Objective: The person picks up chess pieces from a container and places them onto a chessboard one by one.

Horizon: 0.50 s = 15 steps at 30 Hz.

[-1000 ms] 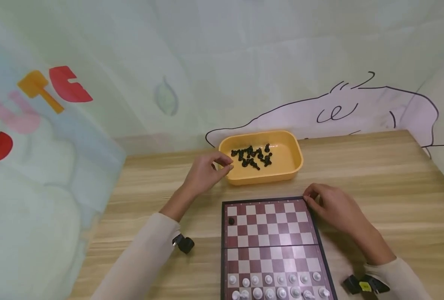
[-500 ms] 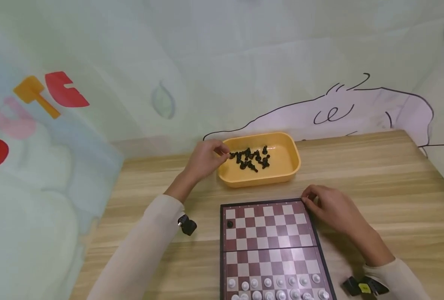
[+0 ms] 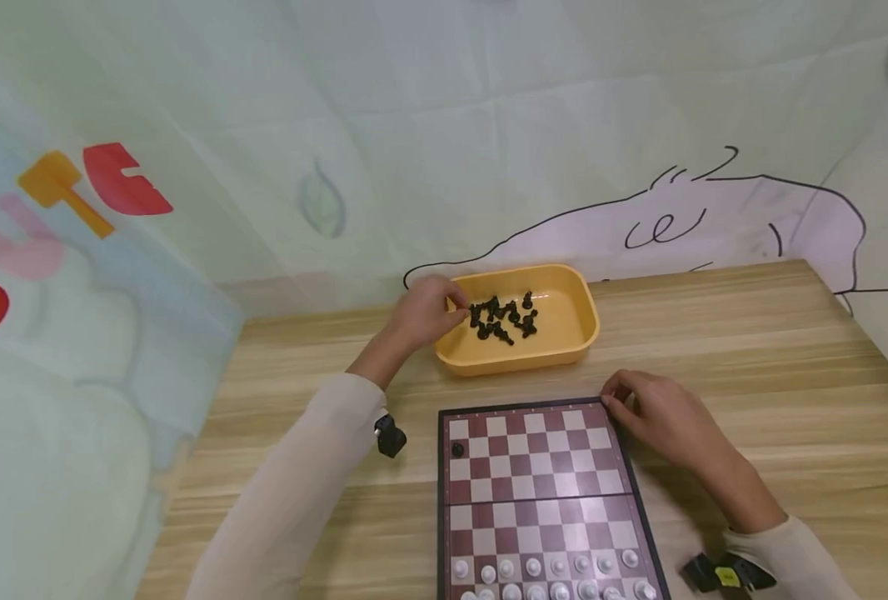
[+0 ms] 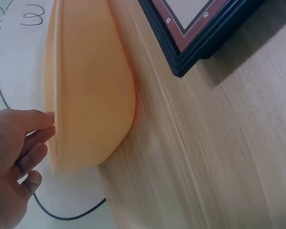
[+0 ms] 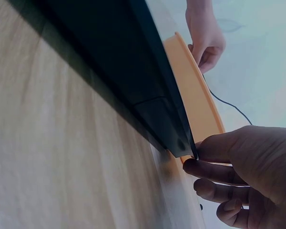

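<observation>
Nearest to the person, two rows of white chess pieces (image 3: 533,567) stand on the chessboard (image 3: 545,492), the closer row partly cut off at the bottom of the head view. The board lies flat on the wood-grained worktop (image 3: 759,333), a dark seam running across its middle. To its right comes a pale sleeve (image 3: 796,562), with a black device (image 3: 729,573) bearing a yellow patch at the wrist.

A little farther off, a single black piece (image 3: 457,449) stands in the leftmost column, on the second row from the board's far edge. At the far right corner the right hand (image 3: 657,412) has its grip pinched on the frame, thumb and forefinger meeting at the edge while the other fingers curl loosely below, as the right wrist view shows.

Beyond the board sits a yellow tray (image 3: 519,365), well apart from the right hand. The left hand (image 3: 425,312) reaches in over its left end, thumb and forefinger drawn close together just beside a cluster of black pieces (image 3: 495,310); I cannot tell whether that grip has a piece between its tips. The cluster lies tumbled toward the tray's left and middle.

Behind everything, a pale wall covering (image 3: 564,150) carries a black line drawing (image 3: 665,229) and, at left, colourful letters (image 3: 125,179).
</observation>
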### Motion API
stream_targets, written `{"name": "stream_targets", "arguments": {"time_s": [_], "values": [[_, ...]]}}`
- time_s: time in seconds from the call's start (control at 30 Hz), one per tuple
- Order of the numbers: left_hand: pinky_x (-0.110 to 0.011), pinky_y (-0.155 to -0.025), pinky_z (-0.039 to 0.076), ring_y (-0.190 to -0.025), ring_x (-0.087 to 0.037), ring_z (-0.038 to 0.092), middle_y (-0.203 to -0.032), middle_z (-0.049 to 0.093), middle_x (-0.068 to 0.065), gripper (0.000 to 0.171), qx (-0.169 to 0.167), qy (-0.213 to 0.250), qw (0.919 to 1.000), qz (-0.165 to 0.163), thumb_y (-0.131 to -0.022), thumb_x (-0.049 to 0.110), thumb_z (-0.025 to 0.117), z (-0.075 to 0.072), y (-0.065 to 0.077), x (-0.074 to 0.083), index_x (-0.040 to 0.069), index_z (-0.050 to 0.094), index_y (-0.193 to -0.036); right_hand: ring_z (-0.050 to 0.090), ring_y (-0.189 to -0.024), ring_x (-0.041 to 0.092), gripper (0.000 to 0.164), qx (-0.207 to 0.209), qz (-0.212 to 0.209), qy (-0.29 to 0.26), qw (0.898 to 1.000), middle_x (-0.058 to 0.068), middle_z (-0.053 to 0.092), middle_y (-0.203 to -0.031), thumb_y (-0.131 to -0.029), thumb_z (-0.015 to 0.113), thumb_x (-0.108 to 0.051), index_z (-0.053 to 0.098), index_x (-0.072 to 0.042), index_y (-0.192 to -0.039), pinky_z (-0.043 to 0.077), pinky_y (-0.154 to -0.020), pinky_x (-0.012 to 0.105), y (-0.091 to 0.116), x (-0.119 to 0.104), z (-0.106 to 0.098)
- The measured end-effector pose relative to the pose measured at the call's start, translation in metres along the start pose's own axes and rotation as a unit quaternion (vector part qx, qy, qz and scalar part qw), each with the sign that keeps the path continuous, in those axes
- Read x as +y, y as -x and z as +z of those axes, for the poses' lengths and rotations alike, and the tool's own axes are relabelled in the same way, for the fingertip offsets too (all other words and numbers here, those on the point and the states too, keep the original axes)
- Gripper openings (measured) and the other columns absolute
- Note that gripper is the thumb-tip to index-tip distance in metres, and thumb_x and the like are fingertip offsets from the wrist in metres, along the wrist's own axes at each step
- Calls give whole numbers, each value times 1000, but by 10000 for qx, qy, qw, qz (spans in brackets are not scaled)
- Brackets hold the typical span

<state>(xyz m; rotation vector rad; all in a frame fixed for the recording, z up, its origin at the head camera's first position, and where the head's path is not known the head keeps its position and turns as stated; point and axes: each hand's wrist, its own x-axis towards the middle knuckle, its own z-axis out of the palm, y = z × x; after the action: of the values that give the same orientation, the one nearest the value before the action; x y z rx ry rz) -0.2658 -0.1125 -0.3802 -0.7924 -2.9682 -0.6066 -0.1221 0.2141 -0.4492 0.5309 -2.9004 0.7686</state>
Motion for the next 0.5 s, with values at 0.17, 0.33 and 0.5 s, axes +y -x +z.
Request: {"name": "stream_targets", "arguments": {"time_s": [0.17,0.33,0.5], "values": [[-26,-76,45,-85,-12,58,-90,66,6,7,-137,-332,9992,178,-85,20,67,6,-8,2,16,71,-89,53,-67,6,7,64,-40,26,10000,-10,61,-78,-88,65,-25,63,-20,-93,46,-58,29,-1,0,1],[-25,-73,45,-82,-7,54,-89,65,9,6,-357,-693,9968,160,-87,23,66,12,-16,7,20,70,-88,54,-68,5,7,56,-33,15,10000,-11,61,-78,-88,65,-26,63,-21,-92,46,-59,30,0,0,2],[-25,-74,44,-82,-8,52,-90,63,8,7,-543,-998,9933,212,-87,23,65,15,-23,16,19,69,-88,53,-68,5,6,75,-24,1,10000,-12,61,-78,-88,65,-25,63,-21,-93,46,-59,30,0,1,1]]}}
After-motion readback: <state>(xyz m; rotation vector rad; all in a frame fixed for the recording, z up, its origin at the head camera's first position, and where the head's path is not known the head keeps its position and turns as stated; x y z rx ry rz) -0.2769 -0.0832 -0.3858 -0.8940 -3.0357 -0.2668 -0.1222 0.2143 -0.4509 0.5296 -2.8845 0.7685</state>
